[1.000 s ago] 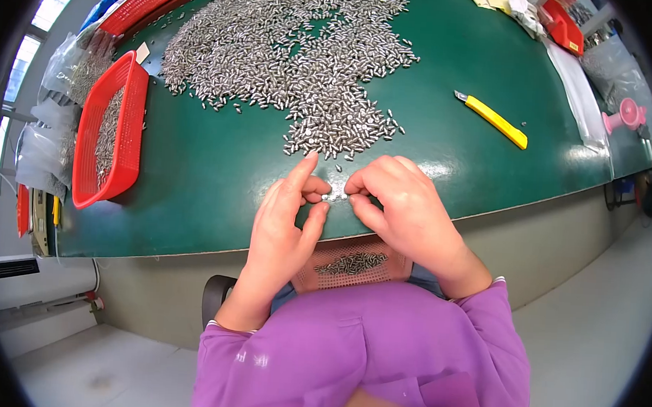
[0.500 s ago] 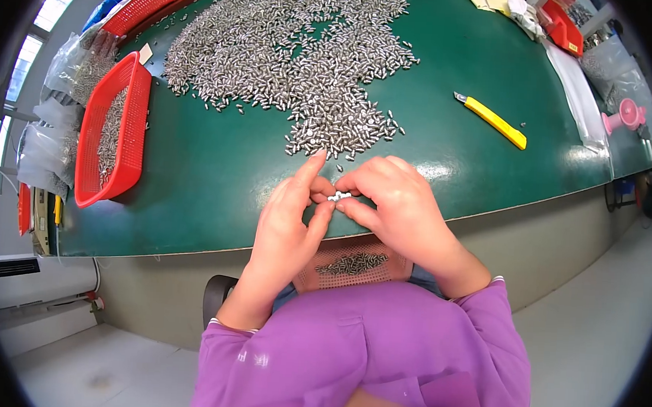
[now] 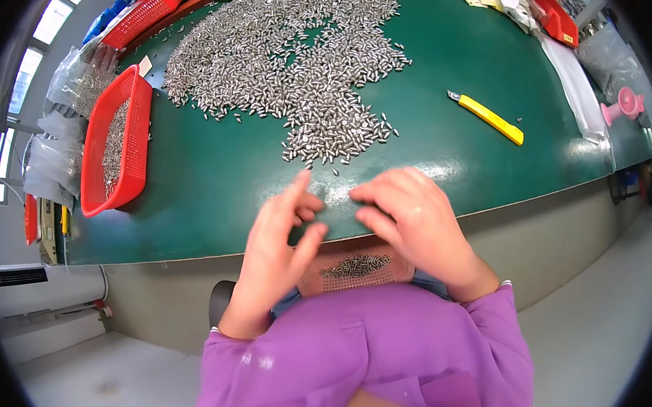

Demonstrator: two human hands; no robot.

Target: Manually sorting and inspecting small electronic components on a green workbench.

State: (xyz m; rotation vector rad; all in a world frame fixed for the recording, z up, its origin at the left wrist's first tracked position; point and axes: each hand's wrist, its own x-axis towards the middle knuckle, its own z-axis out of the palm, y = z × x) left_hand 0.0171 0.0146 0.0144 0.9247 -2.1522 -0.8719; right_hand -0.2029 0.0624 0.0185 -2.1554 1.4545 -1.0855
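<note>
A big heap of small silver metal pieces (image 3: pixel 297 67) is spread over the green table (image 3: pixel 215 189). My left hand (image 3: pixel 279 238) hovers at the table's near edge, its fingers spread and nothing showing in them. My right hand (image 3: pixel 415 216) is close beside it with its fingers curled down; what its fingertips hold is hidden. A small gap separates the two hands. Below them, on my lap, sits a reddish perforated tray (image 3: pixel 352 266) with a few of the metal pieces in it.
A red basket (image 3: pixel 117 142) with more metal pieces stands on the table's left edge, clear plastic bags (image 3: pixel 52 164) beside it. A yellow utility knife (image 3: pixel 486 118) lies to the right. A pink object (image 3: pixel 621 110) and further red baskets (image 3: pixel 148 6) sit at the far ends.
Earlier both hands pinched a small metal piece between their fingertips. Now they have come apart and dropped lower, toward the table edge and the lap tray.
</note>
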